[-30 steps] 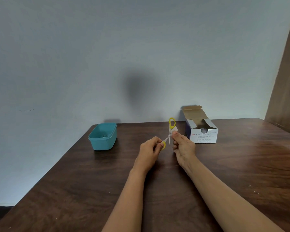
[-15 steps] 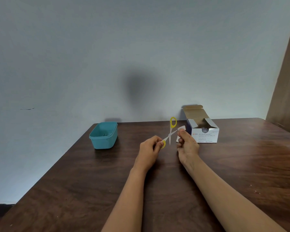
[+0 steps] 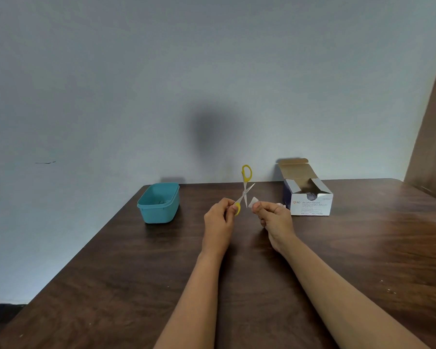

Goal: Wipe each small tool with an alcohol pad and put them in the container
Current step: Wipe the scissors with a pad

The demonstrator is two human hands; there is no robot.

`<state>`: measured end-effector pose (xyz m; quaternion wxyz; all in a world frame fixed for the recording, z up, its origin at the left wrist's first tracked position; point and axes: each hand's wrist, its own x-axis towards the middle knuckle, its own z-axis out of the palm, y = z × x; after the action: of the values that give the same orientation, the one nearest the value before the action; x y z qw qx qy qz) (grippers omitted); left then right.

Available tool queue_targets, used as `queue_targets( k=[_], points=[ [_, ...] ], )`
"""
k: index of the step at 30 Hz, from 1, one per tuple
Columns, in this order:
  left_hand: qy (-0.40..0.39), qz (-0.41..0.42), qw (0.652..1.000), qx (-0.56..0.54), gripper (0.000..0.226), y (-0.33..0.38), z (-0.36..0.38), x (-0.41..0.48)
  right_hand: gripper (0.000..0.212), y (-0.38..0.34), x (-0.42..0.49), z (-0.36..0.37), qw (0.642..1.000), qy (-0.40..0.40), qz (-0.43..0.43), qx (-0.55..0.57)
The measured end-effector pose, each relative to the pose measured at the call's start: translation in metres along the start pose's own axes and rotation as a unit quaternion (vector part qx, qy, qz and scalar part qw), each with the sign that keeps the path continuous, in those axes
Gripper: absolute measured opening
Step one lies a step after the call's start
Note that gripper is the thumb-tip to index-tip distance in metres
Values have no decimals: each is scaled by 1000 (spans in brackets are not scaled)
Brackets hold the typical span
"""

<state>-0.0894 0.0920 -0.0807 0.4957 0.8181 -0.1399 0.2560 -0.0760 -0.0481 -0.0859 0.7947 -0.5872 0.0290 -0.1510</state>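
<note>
Pale blue-grey wall [image 3: 111,84] fills the upper half of the frame, with a soft dark shadow [image 3: 212,132] on it near the centre and a brown wooden panel [image 3: 433,147] along the right edge. Below it a dark wooden table [image 3: 363,248] runs toward the bottom of the frame. A teal container [image 3: 159,205] stands left of centre near the table's far edge, and something thin lies inside it, too small to tell. Right of centre stands a white box of alcohol swabs [image 3: 308,197] with its top flap raised. Between them, in the middle of the frame, both forearms reach in from the bottom. The left hand [image 3: 218,220] grips the lower yellow loop of a small pair of scissors [image 3: 244,195], held above the table with the blades spread in a cross and the other yellow loop pointing up. The right hand [image 3: 275,217] pinches a white alcohol pad [image 3: 252,201] between thumb and fingers, just beside the lower blade tip. Whether pad and blade touch cannot be told.
</note>
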Motion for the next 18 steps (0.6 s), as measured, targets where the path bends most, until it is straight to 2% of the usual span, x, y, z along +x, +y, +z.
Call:
queue_targets(
  k=[8, 18],
  points=[
    [-7, 10, 999, 31, 13, 0, 0, 0, 6, 1, -1, 0, 999, -40, -27, -9],
    [9, 7, 999, 46, 15, 1, -1, 1, 10, 6, 3, -1, 998, -39, -24, -33]
  ],
)
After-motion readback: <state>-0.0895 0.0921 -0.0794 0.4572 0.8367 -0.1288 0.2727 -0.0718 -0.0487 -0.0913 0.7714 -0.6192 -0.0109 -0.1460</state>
